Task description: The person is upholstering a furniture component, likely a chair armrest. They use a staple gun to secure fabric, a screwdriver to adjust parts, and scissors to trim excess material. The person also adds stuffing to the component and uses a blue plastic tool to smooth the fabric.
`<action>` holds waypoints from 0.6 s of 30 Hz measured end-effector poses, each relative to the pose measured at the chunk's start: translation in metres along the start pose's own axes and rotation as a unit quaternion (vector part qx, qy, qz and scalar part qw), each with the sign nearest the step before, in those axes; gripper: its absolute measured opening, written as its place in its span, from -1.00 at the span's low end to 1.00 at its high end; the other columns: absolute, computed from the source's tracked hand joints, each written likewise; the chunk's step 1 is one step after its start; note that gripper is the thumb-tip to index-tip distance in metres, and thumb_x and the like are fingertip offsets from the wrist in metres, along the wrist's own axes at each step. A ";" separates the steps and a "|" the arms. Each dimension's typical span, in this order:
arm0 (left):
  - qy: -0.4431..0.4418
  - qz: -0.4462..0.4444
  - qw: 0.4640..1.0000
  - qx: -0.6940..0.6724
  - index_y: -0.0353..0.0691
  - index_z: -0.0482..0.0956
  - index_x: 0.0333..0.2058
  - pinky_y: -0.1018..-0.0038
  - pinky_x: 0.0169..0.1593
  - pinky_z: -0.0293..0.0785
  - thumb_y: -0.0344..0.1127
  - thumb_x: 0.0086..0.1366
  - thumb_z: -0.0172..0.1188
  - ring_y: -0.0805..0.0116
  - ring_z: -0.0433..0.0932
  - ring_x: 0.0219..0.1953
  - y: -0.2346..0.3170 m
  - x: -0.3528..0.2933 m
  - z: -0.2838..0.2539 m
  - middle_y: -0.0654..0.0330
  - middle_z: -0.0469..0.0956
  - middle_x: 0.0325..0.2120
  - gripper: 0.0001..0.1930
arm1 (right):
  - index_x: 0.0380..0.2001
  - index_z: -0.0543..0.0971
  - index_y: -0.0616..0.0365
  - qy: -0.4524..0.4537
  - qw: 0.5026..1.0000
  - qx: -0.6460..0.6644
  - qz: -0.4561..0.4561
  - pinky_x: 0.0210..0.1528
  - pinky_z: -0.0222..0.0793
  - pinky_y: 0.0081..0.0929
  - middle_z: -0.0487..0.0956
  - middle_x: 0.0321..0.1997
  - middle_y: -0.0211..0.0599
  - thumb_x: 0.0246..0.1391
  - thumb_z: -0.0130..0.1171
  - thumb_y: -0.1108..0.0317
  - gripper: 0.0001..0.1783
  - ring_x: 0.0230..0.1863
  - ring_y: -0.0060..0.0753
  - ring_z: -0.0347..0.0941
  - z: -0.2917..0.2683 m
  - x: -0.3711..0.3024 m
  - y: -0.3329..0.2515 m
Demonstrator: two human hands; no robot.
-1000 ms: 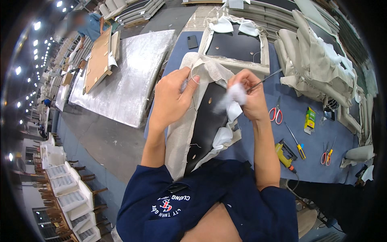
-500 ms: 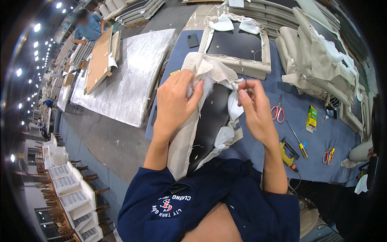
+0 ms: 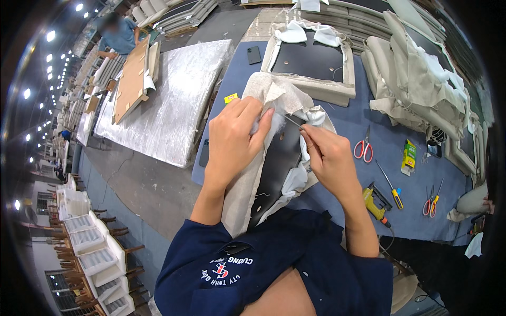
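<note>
"Where to look for the padded panel [image 3: 276,163]?"
"At the centre, running from the dark shirt [image 3: 321,263] up toward 12 o'clock."
"And the grip?"
"Find the left hand [image 3: 237,134] at 10 o'clock from the panel's middle, apparently clasping beige cloth [image 3: 258,84], with white stuffing [image 3: 276,120] by the thumb. Find the right hand [image 3: 329,158] at 3 o'clock, pinching a thin rod [image 3: 293,122] aimed at the stuffing."
"Any worries?"
"Could tear the cloth by pushing too hard, or jab the thumb by pinching too loosely."

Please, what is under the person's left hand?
Beige fabric shows around the left hand, with white fluffy filling beside its thumb. What lies directly beneath the hand is covered and cannot be seen.
</note>
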State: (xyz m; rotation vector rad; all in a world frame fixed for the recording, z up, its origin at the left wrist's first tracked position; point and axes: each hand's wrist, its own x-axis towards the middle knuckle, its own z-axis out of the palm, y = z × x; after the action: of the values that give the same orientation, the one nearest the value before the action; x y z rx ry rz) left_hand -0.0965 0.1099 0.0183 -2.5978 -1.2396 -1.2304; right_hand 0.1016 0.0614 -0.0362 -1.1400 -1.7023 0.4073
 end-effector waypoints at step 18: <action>0.050 -0.081 0.884 -0.457 -0.32 0.58 -0.03 0.27 0.25 0.30 -0.20 0.35 0.04 0.10 0.43 0.19 -0.046 -0.001 0.039 -0.05 0.47 0.14 -0.64 | -0.20 0.62 0.39 0.006 0.999 0.040 0.007 -0.40 0.43 -0.32 0.60 -0.43 0.00 0.14 0.24 0.58 -0.85 -0.45 0.02 0.56 -0.006 0.002 -0.027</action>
State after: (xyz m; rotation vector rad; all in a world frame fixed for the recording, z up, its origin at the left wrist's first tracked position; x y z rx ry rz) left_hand -0.1017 0.1530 -0.0235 -2.9221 -1.0125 -2.4337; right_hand 0.0937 0.0482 -0.0130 -1.0942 -1.6544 0.4720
